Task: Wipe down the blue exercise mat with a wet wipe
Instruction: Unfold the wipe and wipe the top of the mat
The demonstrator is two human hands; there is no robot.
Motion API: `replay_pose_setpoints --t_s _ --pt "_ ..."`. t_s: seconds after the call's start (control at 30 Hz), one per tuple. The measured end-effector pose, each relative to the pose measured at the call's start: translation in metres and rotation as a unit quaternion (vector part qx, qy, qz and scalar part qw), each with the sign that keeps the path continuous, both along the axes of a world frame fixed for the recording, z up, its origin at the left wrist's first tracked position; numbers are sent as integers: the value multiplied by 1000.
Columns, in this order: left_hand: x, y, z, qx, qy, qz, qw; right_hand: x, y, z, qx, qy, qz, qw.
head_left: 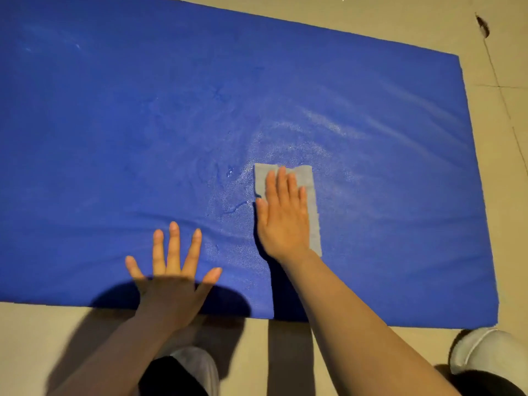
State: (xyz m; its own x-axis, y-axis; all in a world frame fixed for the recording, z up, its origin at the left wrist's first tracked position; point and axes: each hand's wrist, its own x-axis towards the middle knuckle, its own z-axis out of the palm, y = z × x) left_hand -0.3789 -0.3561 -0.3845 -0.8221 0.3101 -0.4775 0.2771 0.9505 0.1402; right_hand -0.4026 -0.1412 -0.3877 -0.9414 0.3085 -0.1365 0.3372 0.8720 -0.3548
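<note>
The blue exercise mat [143,124] lies flat on the floor and fills most of the view. A pale grey wet wipe [310,201], folded into a long rectangle, rests on the mat right of centre. My right hand [283,215] lies flat on the wipe with fingers together, pressing it onto the mat. Damp, shiny streaks spread around and to the right of the wipe. My left hand [174,270] rests flat on the mat's near edge with fingers spread and nothing in it.
Beige tiled floor [500,138] surrounds the mat at the right, top and near side. My white shoes show at the bottom centre [194,364] and the bottom right [485,352]. A dark mark [483,27] sits on the floor at the top right.
</note>
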Motion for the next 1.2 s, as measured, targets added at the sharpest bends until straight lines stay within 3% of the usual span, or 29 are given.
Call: replay_pose_setpoints --t_s 0.07,0.13,0.27,0.4,0.5,0.57,0.67,0.73,0.8,0.87,1.03,1.2 --pt "3 -2 -1 11 20 -11 1000 -8 -7 -3 -14 7 104 994" --pt "4 -7 -7 18 38 -13 999 -11 10 -5 -20 18 119 993" --pt "2 -10 -5 27 57 12 998 -11 94 -7 24 -3 -42 999" --pt "-12 11 11 65 95 76 990 -12 163 3 39 5 -214 976" --pt "-48 36 13 53 148 22 987 -27 156 -2 54 13 -251 966" --pt "-81 60 16 80 178 41 980 -42 130 -6 41 15 -197 979" --pt "-123 96 14 121 134 136 974 -66 74 -11 4 43 -18 999" --pt "-137 109 4 107 145 162 970 -79 46 -10 -18 60 111 992" --pt "-139 114 -9 84 186 163 965 -93 51 -7 -21 47 174 983" --pt "-137 114 -17 90 222 168 956 -106 87 -5 -9 29 135 990" --pt "-136 113 -29 72 328 131 933 -110 214 -2 51 -21 -103 993" --pt "-139 116 -26 61 282 158 945 -128 218 -6 59 -15 -175 983"
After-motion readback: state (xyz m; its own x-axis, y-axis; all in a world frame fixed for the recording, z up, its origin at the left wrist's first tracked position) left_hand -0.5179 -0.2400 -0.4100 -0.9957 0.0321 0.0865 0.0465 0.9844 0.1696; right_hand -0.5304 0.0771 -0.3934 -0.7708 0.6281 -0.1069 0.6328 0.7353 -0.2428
